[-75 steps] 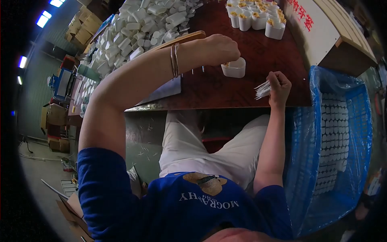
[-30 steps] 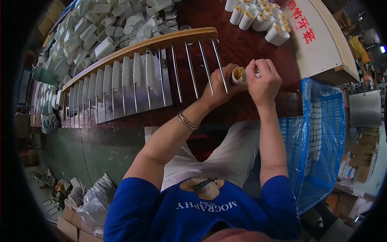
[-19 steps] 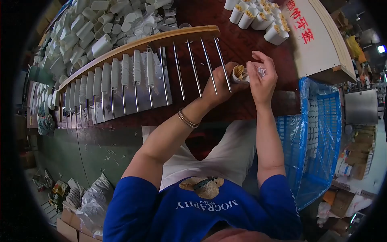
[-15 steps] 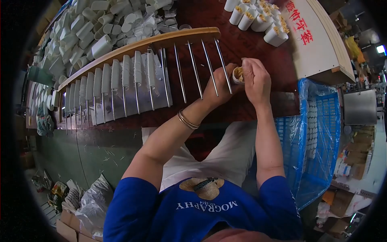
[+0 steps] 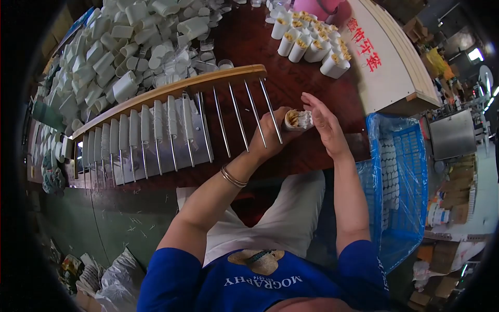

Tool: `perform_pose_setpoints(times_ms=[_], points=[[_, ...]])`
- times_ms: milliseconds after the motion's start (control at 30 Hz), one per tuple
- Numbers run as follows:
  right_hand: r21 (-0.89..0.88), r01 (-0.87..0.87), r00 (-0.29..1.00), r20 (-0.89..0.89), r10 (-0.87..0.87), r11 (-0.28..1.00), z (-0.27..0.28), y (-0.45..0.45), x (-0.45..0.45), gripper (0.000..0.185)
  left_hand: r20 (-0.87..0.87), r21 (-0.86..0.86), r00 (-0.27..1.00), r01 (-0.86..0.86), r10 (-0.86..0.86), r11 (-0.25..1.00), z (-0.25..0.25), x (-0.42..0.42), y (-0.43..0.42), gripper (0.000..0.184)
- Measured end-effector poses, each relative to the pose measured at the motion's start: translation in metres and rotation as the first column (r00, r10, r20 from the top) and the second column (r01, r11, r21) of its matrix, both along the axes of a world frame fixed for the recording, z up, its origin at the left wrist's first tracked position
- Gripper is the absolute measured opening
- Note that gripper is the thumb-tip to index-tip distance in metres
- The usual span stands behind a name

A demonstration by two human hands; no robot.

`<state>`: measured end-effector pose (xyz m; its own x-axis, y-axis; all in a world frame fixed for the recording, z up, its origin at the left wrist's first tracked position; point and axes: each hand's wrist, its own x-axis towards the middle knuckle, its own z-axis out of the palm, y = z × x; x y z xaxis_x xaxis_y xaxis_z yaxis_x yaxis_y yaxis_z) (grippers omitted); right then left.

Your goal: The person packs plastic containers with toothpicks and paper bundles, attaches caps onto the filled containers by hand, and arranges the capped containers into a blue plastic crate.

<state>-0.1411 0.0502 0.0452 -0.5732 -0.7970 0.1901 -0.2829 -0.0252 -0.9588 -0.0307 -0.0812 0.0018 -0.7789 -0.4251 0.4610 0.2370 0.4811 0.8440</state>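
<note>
A pink container (image 5: 312, 7) sits beside a red-lettered box (image 5: 396, 65).

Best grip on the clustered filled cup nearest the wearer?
Probably the nearest cup's outer walls below the rim, coming from the wearer's side: it stands upright, tabletop lies before it, neighbours crowd behind, and sticks poke above its rim.

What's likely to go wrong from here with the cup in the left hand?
1. Spill: the white toothpick cup is open at the top, so if the left hand tips it, toothpicks may fall out.
2. Snag: the left hand is close to the rack's bare metal rods; a sideways move might catch them.
</note>
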Motion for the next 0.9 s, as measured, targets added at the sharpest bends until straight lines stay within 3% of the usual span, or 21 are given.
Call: perform_pose_setpoints(times_ms=[133,200,367,600,667,800,867,900], points=[[-0.011,0.007,0.996,0.093,-0.006,1.000,-0.007,0.004,0.001,0.057,0.044,-0.007,0.997,0.056,-0.056,0.998,-0.007,0.001,-0.002,0.044],[0.034,0.029,0.965,0.260,-0.037,0.999,-0.016,0.000,-0.001,0.054,0.075,0.026,0.996,0.053,-0.055,0.998,-0.007,-0.001,-0.002,0.045],[0.022,0.034,0.987,0.158,-0.037,0.999,-0.018,-0.005,0.005,0.051,0.062,0.071,0.995,0.069,-0.073,0.995,0.000,0.001,-0.002,0.044],[-0.116,-0.045,0.917,0.389,0.087,0.992,-0.009,0.003,0.000,0.043,0.016,0.033,0.997,0.069,-0.069,0.997,-0.005,-0.002,-0.002,0.039],[0.021,-0.005,0.961,0.277,-0.001,1.000,-0.010,-0.004,0.010,0.037,-0.014,0.042,0.999,0.037,-0.037,0.998,-0.003,-0.001,0.000,0.035],[0.009,-0.021,0.960,0.279,0.018,1.000,-0.011,-0.004,0.000,0.032,-0.061,-0.007,0.997,0.041,-0.041,0.999,-0.002,-0.002,-0.001,0.032],[0.019,0.006,0.980,0.198,-0.010,1.000,-0.011,-0.007,-0.001,0.032,-0.049,0.003,0.998,0.034,-0.034,0.999,-0.003,-0.002,-0.002,0.032],[0.006,0.106,0.990,0.095,-0.106,0.994,-0.009,-0.009,0.005,0.030,-0.043,0.015,0.999,0.032,-0.031,0.999,-0.003,-0.002,-0.001,0.032]])
